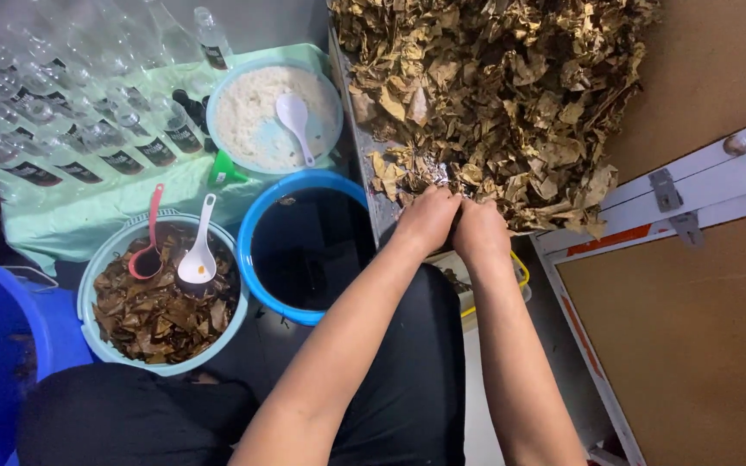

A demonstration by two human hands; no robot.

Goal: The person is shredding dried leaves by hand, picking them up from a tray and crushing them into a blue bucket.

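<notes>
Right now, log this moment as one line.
left hand: in dry leaves | right hand: beside it, in leaves | blue bucket: left

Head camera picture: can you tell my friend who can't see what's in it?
Two bare hands, left hand and right hand, press together into a big pile of dry brown leaves. Nearby sit a basin of wet leaves, a bowl of white rice and clear bottles.

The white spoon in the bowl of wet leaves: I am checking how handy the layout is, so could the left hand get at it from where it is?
Probably yes. The left hand is at the dry leaf pile; the white spoon lies uncovered on the wet leaves, handle up, with only the open blue bucket between them.
</notes>
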